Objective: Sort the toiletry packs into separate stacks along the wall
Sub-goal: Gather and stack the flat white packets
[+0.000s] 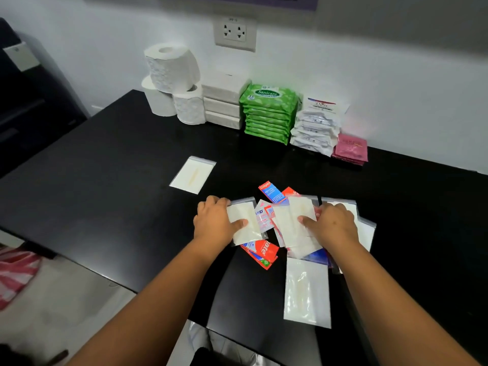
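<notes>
A loose pile of packs lies on the black table (105, 180): clear zip bags and red Colgate sachets (264, 253). My left hand (214, 223) grips a clear zip bag (244, 224) at the pile's left side, thumb on top. My right hand (334, 225) holds another clear zip bag (298, 225) in the pile's middle. One more zip bag (307, 291) lies near the front edge, and a single one (192, 174) lies apart to the far left. Along the wall stand stacks of green Sanicare wipes (268, 112), white sachets (314, 128) and pink sachets (350, 149).
Toilet rolls (171, 83) and a stack of white tissue packs (223, 101) stand at the wall, left of the green wipes. A wall socket (235, 33) is above them. Bare black tabletop stretches to the left and at the wall right of the pink sachets.
</notes>
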Demonstrator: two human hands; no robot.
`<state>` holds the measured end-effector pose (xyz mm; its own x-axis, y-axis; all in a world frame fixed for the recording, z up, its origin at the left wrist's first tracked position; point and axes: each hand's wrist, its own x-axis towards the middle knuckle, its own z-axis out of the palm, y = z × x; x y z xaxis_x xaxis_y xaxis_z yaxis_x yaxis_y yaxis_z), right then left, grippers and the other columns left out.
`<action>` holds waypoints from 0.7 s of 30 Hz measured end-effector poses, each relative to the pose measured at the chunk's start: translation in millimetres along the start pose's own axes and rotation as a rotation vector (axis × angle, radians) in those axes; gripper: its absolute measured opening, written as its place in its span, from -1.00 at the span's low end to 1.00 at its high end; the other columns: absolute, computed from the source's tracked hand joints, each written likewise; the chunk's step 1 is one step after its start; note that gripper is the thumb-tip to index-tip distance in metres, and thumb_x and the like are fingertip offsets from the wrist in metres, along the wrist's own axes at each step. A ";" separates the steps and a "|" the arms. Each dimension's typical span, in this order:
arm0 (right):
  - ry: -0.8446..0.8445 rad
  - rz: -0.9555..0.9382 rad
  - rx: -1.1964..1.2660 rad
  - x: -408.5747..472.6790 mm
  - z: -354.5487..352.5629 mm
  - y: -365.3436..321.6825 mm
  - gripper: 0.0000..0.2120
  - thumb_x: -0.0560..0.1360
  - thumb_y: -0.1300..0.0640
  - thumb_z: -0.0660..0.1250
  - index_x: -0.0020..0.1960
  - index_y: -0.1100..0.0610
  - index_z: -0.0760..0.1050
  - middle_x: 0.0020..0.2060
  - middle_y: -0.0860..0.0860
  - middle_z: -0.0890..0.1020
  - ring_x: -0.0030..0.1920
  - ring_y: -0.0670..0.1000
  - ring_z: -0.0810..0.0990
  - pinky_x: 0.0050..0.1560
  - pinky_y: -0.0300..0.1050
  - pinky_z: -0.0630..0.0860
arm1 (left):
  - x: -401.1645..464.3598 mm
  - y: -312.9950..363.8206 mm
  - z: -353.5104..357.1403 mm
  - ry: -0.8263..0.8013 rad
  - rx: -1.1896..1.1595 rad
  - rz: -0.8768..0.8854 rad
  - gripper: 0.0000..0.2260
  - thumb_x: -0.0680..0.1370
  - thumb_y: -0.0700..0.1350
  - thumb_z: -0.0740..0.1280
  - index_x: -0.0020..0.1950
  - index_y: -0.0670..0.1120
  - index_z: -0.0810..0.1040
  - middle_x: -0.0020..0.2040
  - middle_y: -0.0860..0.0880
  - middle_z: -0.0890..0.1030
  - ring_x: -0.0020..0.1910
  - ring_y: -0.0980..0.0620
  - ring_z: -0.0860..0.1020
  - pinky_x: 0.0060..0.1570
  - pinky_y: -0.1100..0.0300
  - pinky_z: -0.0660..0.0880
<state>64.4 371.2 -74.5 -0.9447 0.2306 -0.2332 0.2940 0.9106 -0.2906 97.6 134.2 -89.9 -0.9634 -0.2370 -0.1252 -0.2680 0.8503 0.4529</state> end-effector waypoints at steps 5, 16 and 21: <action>-0.052 0.040 0.108 3.9 -3.8 -1.4 -0.42 0.35 -0.19 0.47 0.21 0.12 0.43 0.13 0.12 0.55 0.15 0.18 0.52 0.02 0.01 0.50 | -2.3 8.2 -0.7 -0.001 -0.265 -0.117 -0.27 0.36 -0.05 0.56 0.43 -0.13 0.28 0.30 -0.13 0.33 0.17 -0.10 0.51 0.14 0.02 0.52; -0.116 0.110 0.319 7.4 -14.7 0.9 -0.61 0.30 0.00 0.57 -0.07 0.02 0.40 -0.11 0.04 0.59 -0.08 0.11 0.62 0.03 0.12 0.60 | -1.1 5.9 -3.2 -0.051 -0.440 -0.264 -0.53 0.36 -0.13 0.56 0.13 -0.12 0.38 -0.08 -0.05 0.55 -0.01 -0.03 0.58 -0.10 0.07 0.56; -0.122 0.065 0.430 10.0 -13.4 3.1 -0.76 0.31 0.08 0.57 -0.11 0.04 0.56 -0.18 0.04 0.67 -0.17 0.09 0.66 -0.02 0.13 0.62 | 0.1 2.4 -3.9 -0.050 -0.639 -0.280 -0.80 0.47 -0.17 0.47 -0.03 -0.12 0.47 -0.09 -0.08 0.59 -0.06 -0.04 0.59 -0.10 0.03 0.58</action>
<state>53.9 380.9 -65.3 -0.9058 0.2172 -0.3638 0.4102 0.6641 -0.6251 96.8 134.4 -85.4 -0.8613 -0.3721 -0.3460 -0.4677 0.3142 0.8262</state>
